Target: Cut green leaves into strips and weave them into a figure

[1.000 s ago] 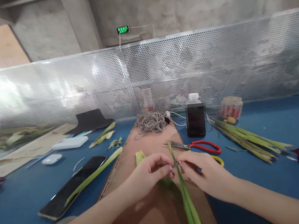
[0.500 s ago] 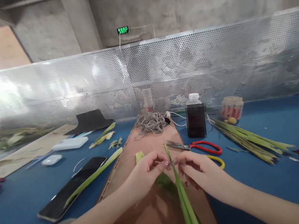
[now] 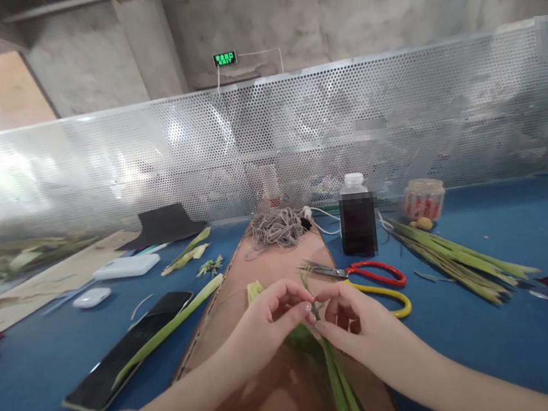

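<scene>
A person's two bare hands work over a brown board [image 3: 290,268] on a blue table [image 3: 503,222]. The only readable writing is on a green-lit sign [image 3: 225,58] high on the concrete wall, between 11 and 12 o'clock from the hands: "EXIT", with Chinese characters above it. At 1 o'clock stands a dark bottle [image 3: 358,223] with a white cap, its front blurred out. At 2 o'clock, a clear jar [image 3: 423,199] bears red marks too small to read.

The left hand [image 3: 273,315] and right hand [image 3: 357,320] meet at the centre, each with thumb and fingers drawn narrowly together, pinching a bundle of green leaves [image 3: 337,380]. The bundle lies between the two sets of fingertips; its thin tips poke out towards 12 o'clock, and its long leaves run down towards 6 o'clock. Exactly what the fingertips press is hidden.

Scissors [image 3: 376,273] with one red and one yellow handle lie just beside the right hand, between 2 and 3 o'clock. Tangled grey string [image 3: 276,228] sits at 11 o'clock, and a black phone [image 3: 128,352] at 9.
</scene>
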A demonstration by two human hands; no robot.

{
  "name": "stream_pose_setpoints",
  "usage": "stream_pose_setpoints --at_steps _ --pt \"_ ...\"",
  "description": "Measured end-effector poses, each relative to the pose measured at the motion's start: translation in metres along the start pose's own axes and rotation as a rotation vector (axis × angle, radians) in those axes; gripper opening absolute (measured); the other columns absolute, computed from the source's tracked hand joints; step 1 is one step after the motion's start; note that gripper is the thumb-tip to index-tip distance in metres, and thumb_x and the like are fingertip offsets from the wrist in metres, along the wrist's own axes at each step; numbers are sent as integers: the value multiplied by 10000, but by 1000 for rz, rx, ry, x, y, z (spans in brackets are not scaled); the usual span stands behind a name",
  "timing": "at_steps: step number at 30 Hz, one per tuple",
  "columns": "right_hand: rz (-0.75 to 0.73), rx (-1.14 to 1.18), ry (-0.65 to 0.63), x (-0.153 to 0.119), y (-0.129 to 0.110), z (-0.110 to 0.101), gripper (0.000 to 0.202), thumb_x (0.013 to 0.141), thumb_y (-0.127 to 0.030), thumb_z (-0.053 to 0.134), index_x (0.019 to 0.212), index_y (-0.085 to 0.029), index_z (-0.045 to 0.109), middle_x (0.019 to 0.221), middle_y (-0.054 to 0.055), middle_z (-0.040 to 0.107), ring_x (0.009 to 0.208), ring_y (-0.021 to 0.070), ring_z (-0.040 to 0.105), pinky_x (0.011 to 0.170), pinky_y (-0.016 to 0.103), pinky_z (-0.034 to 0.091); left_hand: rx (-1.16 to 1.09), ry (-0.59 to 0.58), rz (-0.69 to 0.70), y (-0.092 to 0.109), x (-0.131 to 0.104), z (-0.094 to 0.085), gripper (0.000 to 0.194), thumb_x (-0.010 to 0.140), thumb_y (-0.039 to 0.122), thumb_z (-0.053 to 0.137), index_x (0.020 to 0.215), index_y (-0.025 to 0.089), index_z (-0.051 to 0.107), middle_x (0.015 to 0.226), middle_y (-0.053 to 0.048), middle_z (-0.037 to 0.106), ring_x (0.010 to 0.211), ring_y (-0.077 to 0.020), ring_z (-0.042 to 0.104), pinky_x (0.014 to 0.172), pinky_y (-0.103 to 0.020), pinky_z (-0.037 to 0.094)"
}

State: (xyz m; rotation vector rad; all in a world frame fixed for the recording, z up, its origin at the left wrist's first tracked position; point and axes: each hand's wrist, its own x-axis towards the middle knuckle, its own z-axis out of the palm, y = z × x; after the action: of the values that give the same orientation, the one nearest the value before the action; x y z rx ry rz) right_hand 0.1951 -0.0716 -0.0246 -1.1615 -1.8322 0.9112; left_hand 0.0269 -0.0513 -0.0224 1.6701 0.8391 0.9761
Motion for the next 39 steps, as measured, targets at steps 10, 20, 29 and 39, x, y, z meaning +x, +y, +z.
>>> stream_pose_setpoints --at_steps 10,20,29,39 --pt "85 277 -107 4 -2 -1 198 768 -285 552 924 -164 562 717 1 560 587 103 477 537 219 385 -37 19 -36 0 -2 2 88 794 242 526 837 173 559 728 6 594 716 -121 553 693 -251 412" --pt "251 595 -155 3 0 -1 235 718 -339 621 797 -118 604 665 -5 560 571 79 478 536 197 357 -82 -19 -24 -3 -1 1 96 783 253 547 822 166 560 712 1 605 703 -129 571 706 -270 420" --pt "190 342 -126 4 6 -2 168 801 -294 500 712 -152 515 516 -53 463 412 54 374 404 177 286 -116 -112 -67 4 -2 -2 136 750 131 525 836 160 627 750 -15 629 738 -125 566 680 -227 403" --pt "2 19 -37 0 4 -5 174 853 -260 401 714 -179 468 586 -28 489 521 96 425 484 209 325 -146 -89 -62 0 1 -1 140 679 174 642 819 167 640 807 -22 662 765 -141 589 733 -274 434"
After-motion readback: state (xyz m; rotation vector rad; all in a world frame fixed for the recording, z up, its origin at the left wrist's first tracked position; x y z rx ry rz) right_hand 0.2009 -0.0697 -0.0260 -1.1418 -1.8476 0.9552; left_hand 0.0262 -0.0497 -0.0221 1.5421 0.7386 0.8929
